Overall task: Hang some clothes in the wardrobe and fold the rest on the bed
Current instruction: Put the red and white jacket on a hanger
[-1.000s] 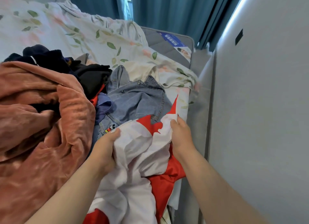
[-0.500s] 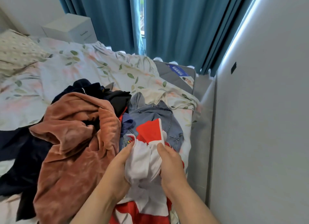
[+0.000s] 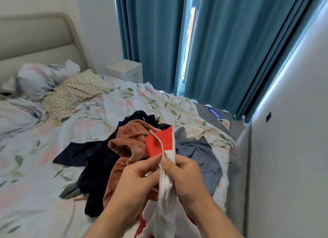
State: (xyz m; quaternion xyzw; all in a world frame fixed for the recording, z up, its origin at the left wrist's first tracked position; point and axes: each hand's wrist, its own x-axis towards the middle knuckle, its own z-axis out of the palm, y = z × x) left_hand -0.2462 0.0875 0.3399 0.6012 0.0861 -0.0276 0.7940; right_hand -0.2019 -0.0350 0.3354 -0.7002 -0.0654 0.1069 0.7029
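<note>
Teal curtains (image 3: 156,42), beige headboard (image 3: 35,37)

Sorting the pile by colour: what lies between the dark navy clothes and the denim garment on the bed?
In the head view, the rust-brown velvet garment lies between the dark navy clothes and the denim garment, with the held red-and-white zip jacket raised in front.

Clothes pile (image 3: 124,159) lies on the bed (image 3: 44,149) (pillows (image 3: 71,92) behind), curtains (image 3: 221,51) beyond.
</note>
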